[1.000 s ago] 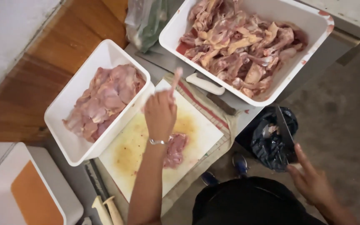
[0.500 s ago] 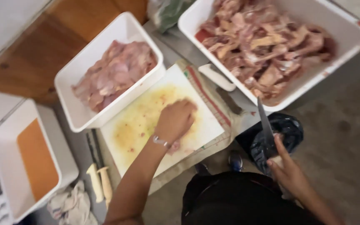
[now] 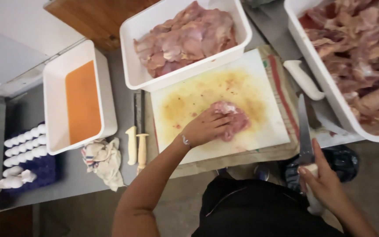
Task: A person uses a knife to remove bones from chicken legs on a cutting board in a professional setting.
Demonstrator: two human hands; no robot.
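Left hand [image 3: 205, 128] presses meat [image 3: 231, 119]; right hand [image 3: 325, 182] grips knife [image 3: 304, 131]

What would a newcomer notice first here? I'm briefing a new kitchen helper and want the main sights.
The left hand presses a piece of raw meat onto the stained white cutting board at centre. The right hand holds a knife off the table's near edge. Two white tubs of raw meat stand behind, one at top centre, one at far right.
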